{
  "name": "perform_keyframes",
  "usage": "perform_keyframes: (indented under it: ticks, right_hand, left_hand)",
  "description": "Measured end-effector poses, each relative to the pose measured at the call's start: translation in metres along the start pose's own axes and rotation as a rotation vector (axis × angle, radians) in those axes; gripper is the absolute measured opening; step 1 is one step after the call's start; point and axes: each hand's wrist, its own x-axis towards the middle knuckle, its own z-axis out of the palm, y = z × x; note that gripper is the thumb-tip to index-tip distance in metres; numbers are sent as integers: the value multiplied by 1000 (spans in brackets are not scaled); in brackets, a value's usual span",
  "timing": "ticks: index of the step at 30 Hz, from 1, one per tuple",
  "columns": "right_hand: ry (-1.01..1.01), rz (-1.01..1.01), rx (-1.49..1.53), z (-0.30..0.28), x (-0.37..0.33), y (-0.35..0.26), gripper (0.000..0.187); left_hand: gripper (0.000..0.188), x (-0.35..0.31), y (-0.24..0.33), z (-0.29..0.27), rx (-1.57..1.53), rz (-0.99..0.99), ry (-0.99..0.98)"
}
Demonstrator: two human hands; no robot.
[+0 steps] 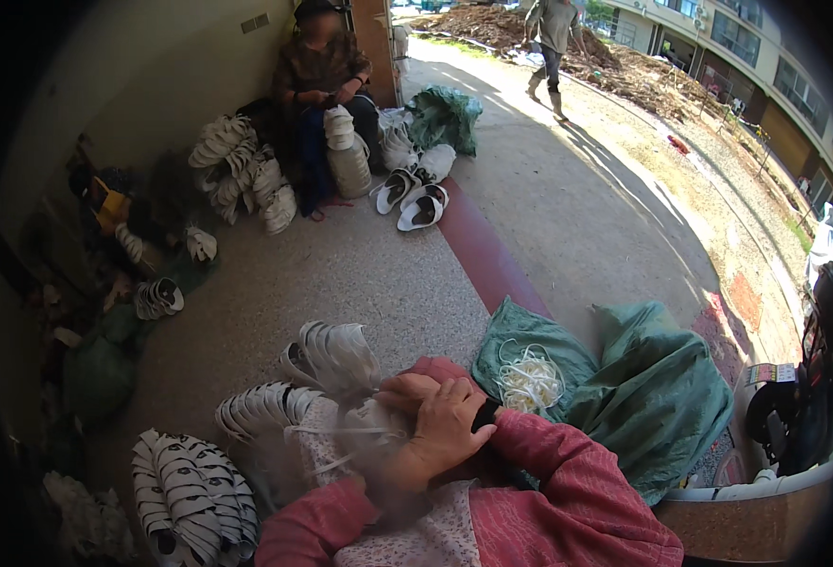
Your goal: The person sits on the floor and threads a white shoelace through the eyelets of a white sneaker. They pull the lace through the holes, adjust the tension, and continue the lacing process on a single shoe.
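My left hand (440, 427) reaches across and lies over my right wrist, its thumb beside a black wristband (485, 414) and its fingers bent over the far side. Partly covered beneath it is my right hand (403, 389), whose fingers are mostly hidden. Just left of my hands, a blurred white piece (369, 420) rests near my lap, with a thin white strip (329, 465) beside it. Nested stacks of white shoe uppers lie to the left: one upright stack (331, 354), a row with dark edges (263, 408), and a large bundle (190, 491).
A green sack (658, 378) sits at my right, with a tangle of white strips (532, 380) on its green sheet. Ahead, a seated person (322, 71) works beside more uppers (237, 156) and a pale jug (348, 168). Another person (554, 42) walks outside. A parked scooter (795, 406) stands far right.
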Motion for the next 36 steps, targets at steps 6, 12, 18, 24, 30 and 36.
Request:
perform_keyframes:
  ticks: [6, 12, 18, 24, 30, 36]
  right_hand:
    - [-9, -46, -6, -3, 4, 4, 40]
    - [206, -27, 162, 9, -8, 0, 40]
    - [153, -47, 59, 10, -7, 17, 39]
    - [25, 11, 22, 1, 2, 8, 35]
    - [10, 5, 22, 1, 2, 9, 32]
    - [2, 0, 33, 3, 3, 9, 29]
  left_hand:
    - [41, 2, -3, 11, -96, -16, 18]
    - [48, -5, -5, 5, 54, -150, 41]
    - [47, -2, 3, 9, -17, -227, -13]
    - [44, 1, -4, 9, -80, -251, -41]
    - [39, 8, -2, 6, -86, -321, -150]
    - [39, 10, -7, 16, -68, -326, -102]
